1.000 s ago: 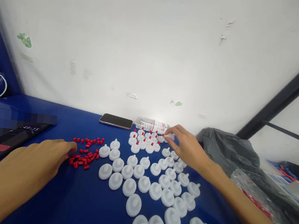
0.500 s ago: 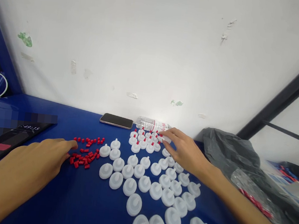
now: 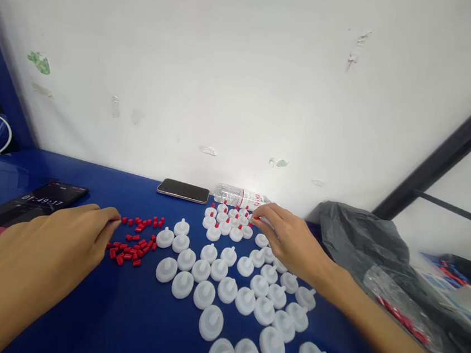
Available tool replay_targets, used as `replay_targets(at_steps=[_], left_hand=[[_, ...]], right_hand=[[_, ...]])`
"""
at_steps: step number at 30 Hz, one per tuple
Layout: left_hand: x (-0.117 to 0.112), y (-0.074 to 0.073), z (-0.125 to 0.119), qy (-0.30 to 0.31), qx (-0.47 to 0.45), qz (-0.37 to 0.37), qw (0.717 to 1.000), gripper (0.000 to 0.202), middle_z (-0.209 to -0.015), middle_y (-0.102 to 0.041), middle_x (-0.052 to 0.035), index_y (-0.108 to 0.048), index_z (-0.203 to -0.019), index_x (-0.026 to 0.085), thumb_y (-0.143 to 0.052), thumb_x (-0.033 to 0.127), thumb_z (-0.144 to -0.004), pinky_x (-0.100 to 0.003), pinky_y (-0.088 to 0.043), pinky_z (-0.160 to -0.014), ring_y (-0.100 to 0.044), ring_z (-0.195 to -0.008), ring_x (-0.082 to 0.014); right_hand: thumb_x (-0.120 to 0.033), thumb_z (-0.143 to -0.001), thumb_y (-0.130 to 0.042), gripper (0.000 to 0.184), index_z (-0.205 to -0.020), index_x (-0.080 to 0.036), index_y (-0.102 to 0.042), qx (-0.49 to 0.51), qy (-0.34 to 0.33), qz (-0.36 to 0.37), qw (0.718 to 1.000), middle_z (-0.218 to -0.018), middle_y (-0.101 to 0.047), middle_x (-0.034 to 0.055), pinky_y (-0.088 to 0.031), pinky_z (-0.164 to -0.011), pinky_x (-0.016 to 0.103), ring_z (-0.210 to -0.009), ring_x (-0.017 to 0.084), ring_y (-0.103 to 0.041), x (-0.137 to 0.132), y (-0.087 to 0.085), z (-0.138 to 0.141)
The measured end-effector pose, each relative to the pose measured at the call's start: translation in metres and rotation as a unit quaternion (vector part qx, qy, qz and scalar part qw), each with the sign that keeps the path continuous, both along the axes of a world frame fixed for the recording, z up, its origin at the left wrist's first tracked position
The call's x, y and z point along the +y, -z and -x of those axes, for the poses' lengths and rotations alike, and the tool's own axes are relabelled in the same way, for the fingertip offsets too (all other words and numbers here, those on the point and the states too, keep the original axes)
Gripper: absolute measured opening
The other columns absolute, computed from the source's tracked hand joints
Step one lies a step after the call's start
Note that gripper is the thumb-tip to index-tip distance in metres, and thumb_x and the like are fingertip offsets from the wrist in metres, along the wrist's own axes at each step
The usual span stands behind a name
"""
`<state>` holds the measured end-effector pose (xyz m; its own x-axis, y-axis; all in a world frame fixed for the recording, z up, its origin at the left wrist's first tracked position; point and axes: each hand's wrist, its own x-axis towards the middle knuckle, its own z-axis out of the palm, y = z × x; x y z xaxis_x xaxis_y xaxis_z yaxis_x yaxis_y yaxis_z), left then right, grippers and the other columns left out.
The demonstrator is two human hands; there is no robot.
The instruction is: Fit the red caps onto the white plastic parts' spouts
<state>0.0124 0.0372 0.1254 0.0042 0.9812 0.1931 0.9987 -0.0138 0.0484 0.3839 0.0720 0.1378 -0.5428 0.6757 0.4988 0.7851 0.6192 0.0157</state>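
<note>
My left hand (image 3: 66, 246) is closed in a pinch at the left end of a row of small red caps (image 3: 142, 223). Its fingertips hide whatever is between them. Below the row lies a loose heap of red caps (image 3: 129, 252). At the back, my right hand (image 3: 286, 235) has thumb and finger closed on a red cap (image 3: 257, 218), beside a cluster of white discs with red-capped spouts (image 3: 225, 227). Whether that cap sits on a disc is hidden by the fingers. Several white discs with bare spouts (image 3: 227, 289) spread across the middle and front.
A phone (image 3: 183, 190) and a clear plastic bottle (image 3: 229, 194) lie along the wall. On the left, a larger phone (image 3: 54, 194) displays a timer, partly behind my left hand. Grey plastic bags (image 3: 347, 233) and a clear bag holding red pieces (image 3: 398, 311) are at right.
My left hand has moved slightly right and up, its fingers closing where the leftmost red cap of the row lay. My right fingertips have drawn together; the white disc under them no longer shows clearly.
</note>
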Motion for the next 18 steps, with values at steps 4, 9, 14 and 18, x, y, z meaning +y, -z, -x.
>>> replay_targets(at_steps=[4, 9, 14, 18], left_hand=[[-0.005, -0.015, -0.014, -0.03, 0.062, 0.002, 0.998, 0.062, -0.105, -0.082, -0.0126, -0.07, -0.123, 0.019, -0.01, 0.034, -0.112, -0.046, -0.054, -0.077, -0.082, -0.093, -0.0384], [-0.011, -0.008, -0.023, -0.024, 0.052, -0.034, 0.998, 0.056, -0.102, -0.083, -0.0085, -0.071, -0.122, 0.026, -0.018, 0.038, -0.112, -0.044, -0.053, -0.067, -0.081, -0.085, -0.0387], [-0.026, 0.014, -0.052, 0.166, -0.041, -0.149, 0.974, 0.04, -0.109, -0.087, -0.0036, -0.077, -0.11, 0.029, -0.038, 0.036, -0.109, -0.038, -0.061, -0.067, -0.085, -0.091, -0.0295], [-0.041, 0.023, -0.085, 0.303, -0.037, -0.278, 0.911, 0.04, -0.095, -0.086, -0.0025, -0.076, -0.109, 0.026, -0.036, 0.023, -0.107, -0.032, -0.045, -0.037, -0.081, -0.064, -0.021]], right_hand=[[-0.025, -0.116, -0.047, 0.015, -0.115, -0.02, -0.061, 0.0, -0.008, -0.018, 1.0, -0.101, -0.075, 0.0073, -0.056, -0.072, 0.036, -0.084, 0.025, -0.073, -0.003, -0.001, 0.004], [-0.031, -0.117, -0.047, 0.017, -0.119, -0.021, -0.062, -0.001, -0.038, -0.038, 0.999, -0.108, -0.077, 0.0073, -0.059, -0.074, 0.035, -0.089, 0.024, -0.077, -0.006, 0.0, 0.004], [-0.059, -0.114, -0.047, 0.047, -0.14, -0.02, -0.049, 0.007, -0.09, -0.063, 0.994, -0.104, -0.081, 0.0062, -0.063, -0.078, 0.033, -0.09, 0.022, -0.081, -0.012, 0.003, 0.008], [-0.07, -0.109, -0.037, 0.061, -0.139, -0.019, -0.048, -0.024, -0.177, -0.118, 0.977, -0.083, -0.078, 0.0, -0.057, -0.062, 0.027, -0.064, 0.016, -0.074, -0.027, 0.003, 0.024]])
